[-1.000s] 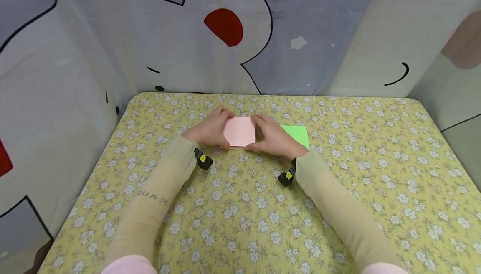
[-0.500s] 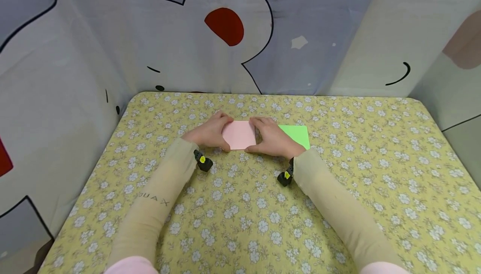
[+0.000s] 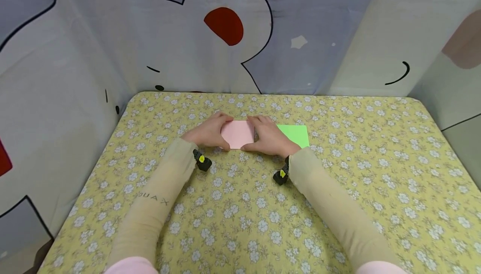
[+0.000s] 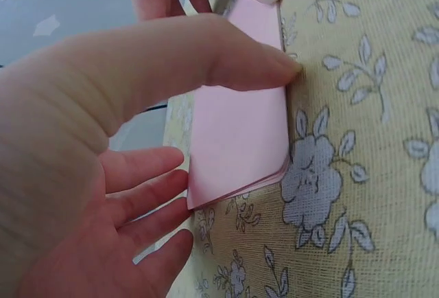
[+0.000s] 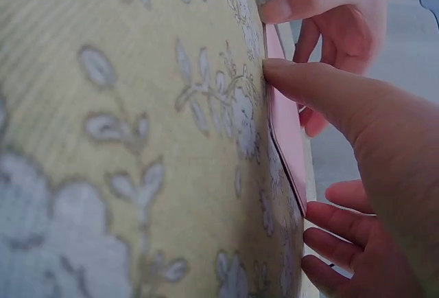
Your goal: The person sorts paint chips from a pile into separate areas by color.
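Flat on the table lies a pink square of paper (image 3: 237,134), with thin layers showing along one edge in the left wrist view. My left hand (image 3: 211,132) holds its left side, thumb at the near edge and fingers at the far edge. Across from it, my right hand (image 3: 271,137) grips the right side in the same way, thumb near and fingers far. Just right of that hand is a bright green square of paper (image 3: 297,133), partly covered by the hand and wrist.
A yellow cloth with white flowers covers the table (image 3: 244,207). Behind it hangs a pale printed curtain (image 3: 308,27), which also runs along both sides. Each wrist carries a small black camera (image 3: 203,162).
The pink paper has come slightly toward me, and the strip that showed below its near edge is gone. My right hand has shifted a little left.
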Motion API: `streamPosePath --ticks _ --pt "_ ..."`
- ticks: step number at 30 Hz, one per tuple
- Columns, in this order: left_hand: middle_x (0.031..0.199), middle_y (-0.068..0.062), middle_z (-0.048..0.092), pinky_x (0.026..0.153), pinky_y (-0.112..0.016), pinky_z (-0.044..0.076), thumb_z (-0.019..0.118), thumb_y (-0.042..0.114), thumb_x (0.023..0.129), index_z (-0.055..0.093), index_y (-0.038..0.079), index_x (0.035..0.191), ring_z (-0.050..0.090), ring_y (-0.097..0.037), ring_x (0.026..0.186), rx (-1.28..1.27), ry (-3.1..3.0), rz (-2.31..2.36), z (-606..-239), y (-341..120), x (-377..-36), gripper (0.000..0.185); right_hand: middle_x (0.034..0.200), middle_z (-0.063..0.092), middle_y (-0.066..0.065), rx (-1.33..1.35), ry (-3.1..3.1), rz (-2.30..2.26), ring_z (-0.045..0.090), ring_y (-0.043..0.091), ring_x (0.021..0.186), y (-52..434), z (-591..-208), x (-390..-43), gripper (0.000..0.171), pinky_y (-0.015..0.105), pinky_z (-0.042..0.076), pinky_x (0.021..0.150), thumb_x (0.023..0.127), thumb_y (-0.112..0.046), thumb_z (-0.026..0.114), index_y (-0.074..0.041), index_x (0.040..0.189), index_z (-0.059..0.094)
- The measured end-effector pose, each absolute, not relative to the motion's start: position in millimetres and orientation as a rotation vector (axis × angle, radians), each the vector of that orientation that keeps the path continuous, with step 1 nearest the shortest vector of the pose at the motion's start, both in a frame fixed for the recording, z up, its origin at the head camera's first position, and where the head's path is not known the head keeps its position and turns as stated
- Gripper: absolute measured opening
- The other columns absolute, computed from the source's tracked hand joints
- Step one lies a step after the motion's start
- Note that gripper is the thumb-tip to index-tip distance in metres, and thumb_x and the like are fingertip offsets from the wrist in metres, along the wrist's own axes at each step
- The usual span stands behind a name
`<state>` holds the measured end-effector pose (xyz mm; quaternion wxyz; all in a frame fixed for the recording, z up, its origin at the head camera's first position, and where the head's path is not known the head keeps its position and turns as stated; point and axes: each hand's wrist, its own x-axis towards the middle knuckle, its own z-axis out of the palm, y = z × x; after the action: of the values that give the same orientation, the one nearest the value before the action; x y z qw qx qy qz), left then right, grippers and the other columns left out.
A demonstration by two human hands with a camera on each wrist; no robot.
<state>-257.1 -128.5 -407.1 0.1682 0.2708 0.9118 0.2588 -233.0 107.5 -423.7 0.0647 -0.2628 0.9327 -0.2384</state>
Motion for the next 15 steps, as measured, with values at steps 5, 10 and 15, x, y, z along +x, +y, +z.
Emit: streamPosePath --ticks 5,10,15 --pt "0.145 -0.016 0.042 0.097 -0.045 0.049 0.087 0.017 0.069 0.046 0.001 0.15 0.048 -0.03 0.118 0.773 2.598 0.744 -408.5 -130.0 -257.3 0.092 0.153 0.04 0.019 -0.774 2.833 -0.706 0.034 0.036 0.141 106.7 -426.8 -233.4 0.104 0.051 0.029 0.116 0.083 -0.053 0.08 0.0 0.158 0.031" --pt "0.147 -0.016 0.041 0.098 -0.044 0.048 0.086 0.018 0.07 0.044 0.0 0.151 0.049 -0.03 0.118 0.777 2.604 0.754 -410.1 -130.0 -256.1 0.093 0.153 0.041 0.02 -0.78 2.847 -0.719 0.034 0.036 0.141 107.1 -428.8 -233.0 0.104 0.051 0.029 0.116 0.083 -0.053 0.081 0.001 0.157 0.032" --pt "0.147 -0.016 0.041 0.097 -0.045 0.049 0.086 0.016 0.07 0.041 0.0 0.154 0.05 -0.03 0.118 0.769 2.61 0.797 -409.6 -129.9 -253.3 0.096 0.155 0.037 0.02 -0.775 2.825 -0.742 0.031 0.036 0.143 107.8 -428.2 -232.2 0.105 0.052 0.029 0.116 0.083 -0.054 0.08 0.001 0.158 0.03"
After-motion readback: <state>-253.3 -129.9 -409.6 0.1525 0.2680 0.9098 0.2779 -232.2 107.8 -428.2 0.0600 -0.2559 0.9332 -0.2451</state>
